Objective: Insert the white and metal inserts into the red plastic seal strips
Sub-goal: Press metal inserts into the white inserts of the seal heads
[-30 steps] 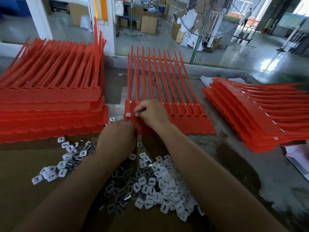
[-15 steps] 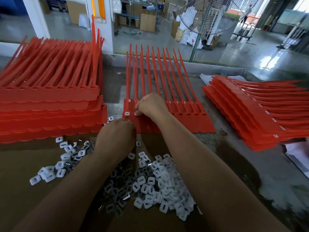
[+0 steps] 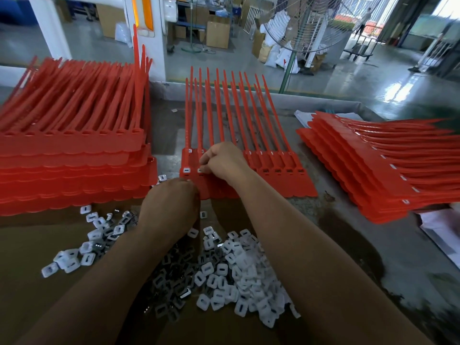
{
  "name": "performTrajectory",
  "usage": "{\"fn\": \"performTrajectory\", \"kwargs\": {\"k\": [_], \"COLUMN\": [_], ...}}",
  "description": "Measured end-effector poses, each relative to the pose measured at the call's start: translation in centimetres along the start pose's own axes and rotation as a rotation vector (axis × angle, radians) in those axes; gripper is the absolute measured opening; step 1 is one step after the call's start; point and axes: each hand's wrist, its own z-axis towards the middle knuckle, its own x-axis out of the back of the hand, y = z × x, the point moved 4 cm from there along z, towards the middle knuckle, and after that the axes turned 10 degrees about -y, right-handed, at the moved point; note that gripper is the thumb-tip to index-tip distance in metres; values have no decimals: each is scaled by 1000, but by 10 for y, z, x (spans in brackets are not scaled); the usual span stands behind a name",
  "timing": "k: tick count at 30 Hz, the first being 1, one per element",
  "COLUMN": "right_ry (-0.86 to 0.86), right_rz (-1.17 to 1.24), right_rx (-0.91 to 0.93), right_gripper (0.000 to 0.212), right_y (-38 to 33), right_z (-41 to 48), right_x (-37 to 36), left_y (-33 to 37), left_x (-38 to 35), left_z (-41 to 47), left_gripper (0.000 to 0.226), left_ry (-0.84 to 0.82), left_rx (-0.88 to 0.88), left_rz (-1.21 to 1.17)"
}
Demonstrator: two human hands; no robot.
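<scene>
The right hand (image 3: 225,163) is curling its fingers, apparently pinching the second of two small square white inserts (image 3: 200,170) on the flat glossy red seal strips (image 3: 273,180) mid-table, while the left hand (image 3: 171,207) is hiding its fingers above the loose insert pile (image 3: 239,277), so I cannot tell its grip.

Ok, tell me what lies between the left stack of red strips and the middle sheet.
In the head view, one loose insert lies on a narrow gap of grey table, close to the left stack.

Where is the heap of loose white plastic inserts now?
Head view, low centre: the heap of loose white plastic inserts lies on the brown cardboard sheet, just nearer than the middle red plastic strip sheet.
</scene>
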Motion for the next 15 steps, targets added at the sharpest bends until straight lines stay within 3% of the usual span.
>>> {"fn": "performTrajectory", "kwargs": {"k": [5, 11, 15], "right_ry": [-90, -189, -331], "right_rz": [-26, 98, -47], "right_rx": [70, 130, 168], "right_gripper": [23, 14, 5], "right_y": [-5, 1, 13], "right_z": [-17, -59, -92], "right_x": [8, 22, 21], "left_y": [-1, 0, -1], "left_x": [0, 1, -2], "left_z": [0, -1, 1], "left_gripper": [20, 21, 23], "left_ry": [0, 5, -22], "left_rx": [-16, -12, -2], "left_rz": [-16, -22, -26]}}
